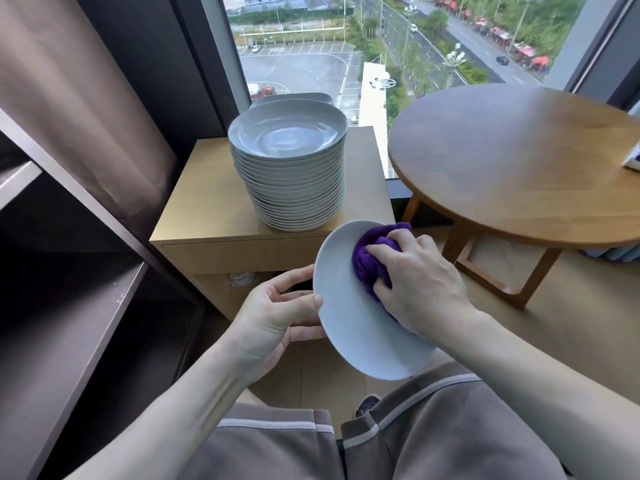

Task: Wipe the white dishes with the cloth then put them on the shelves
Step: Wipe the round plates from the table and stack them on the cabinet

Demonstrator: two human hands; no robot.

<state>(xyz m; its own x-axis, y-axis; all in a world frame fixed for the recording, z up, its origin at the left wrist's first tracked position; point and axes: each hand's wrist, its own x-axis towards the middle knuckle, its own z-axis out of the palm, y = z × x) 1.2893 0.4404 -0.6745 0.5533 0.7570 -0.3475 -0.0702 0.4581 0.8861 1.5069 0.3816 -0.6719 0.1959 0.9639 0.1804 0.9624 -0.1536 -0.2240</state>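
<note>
I hold one white plate (349, 320) tilted in front of my lap. My left hand (273, 313) grips its left rim, thumb on the face and fingers behind. My right hand (419, 282) grips a bunched purple cloth (367, 261) and presses it against the plate's upper right face. A tall stack of white plates (289, 168) stands on a low wooden cabinet (207, 209) just beyond. A second white dish (294, 97) shows partly behind the stack.
Dark shelves (79, 323) run along the left, with a curtain (79, 98) above them. A round wooden table (519, 161) stands at the right, with a small white and blue object (632, 164) at its edge. A large window (363, 46) lies ahead.
</note>
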